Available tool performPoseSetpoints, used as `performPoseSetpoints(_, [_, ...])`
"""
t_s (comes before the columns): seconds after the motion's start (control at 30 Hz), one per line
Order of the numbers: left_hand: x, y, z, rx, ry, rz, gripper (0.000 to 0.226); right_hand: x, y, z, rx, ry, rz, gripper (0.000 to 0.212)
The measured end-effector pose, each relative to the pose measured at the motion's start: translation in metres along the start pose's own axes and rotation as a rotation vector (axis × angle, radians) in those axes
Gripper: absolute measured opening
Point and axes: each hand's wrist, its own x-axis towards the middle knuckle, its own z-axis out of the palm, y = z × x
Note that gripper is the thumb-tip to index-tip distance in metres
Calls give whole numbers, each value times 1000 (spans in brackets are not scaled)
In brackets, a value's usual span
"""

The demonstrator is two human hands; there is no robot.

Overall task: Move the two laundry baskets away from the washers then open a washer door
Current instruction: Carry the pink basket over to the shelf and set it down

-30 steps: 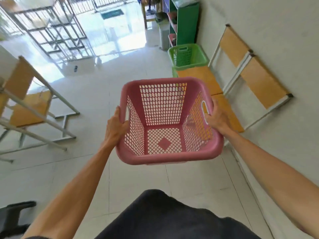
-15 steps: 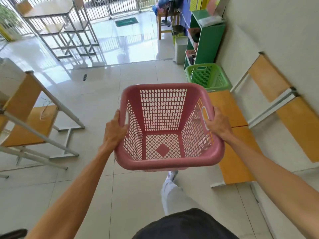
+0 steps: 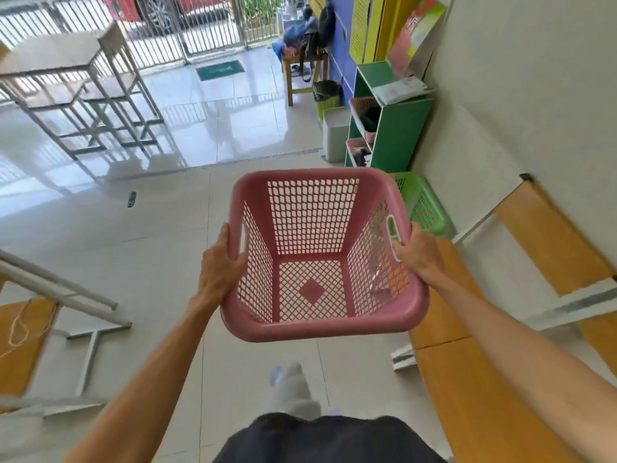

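While carried above the floor, the pink basket (image 3: 320, 259) is gripped between both hands.
Left hand (image 3: 218, 269) and right hand (image 3: 417, 252) are clamped on its side handles.

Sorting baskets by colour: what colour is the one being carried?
Pink basket, held in both hands; the head view shows it clearly.

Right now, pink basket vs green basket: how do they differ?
The pink basket is carried in the air, the left hand and right hand gripping its side handles; the green basket is set down by the wall with no hand on it. The pink one is in full view and empty; the green one is partly hidden behind it, so its contents cannot be told. Both are perforated plastic baskets with rolled rims.
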Motion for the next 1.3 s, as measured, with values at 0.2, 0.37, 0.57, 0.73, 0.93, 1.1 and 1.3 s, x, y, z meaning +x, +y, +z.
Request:
performPoseSetpoints(0.2, [175,13,57,-59,-56,122,46,131,-8,6,-35,135,125,35])
performPoseSetpoints(0.37, [337,37,103,-33,-186,267,59,219,-10,14,4,246,280,37])
performPoseSetpoints(0.57, [489,94,166,50,-362,441,66,270,-6,14,80,420,511,38])
performPoseSetpoints(0.73, [556,158,248,52,-506,606,72,294,24,13,106,575,715,34])
performPoseSetpoints(0.93, [605,233,350,13,-659,790,75,327,67,10,172,705,907,34])
performPoseSetpoints(1.1, [641,265,417,122,-771,865,75,363,84,12,173,745,1036,28])
performPoseSetpoints(1.3, [668,279,477,319,-907,919,76,388,90,39,235,724,1207,29])
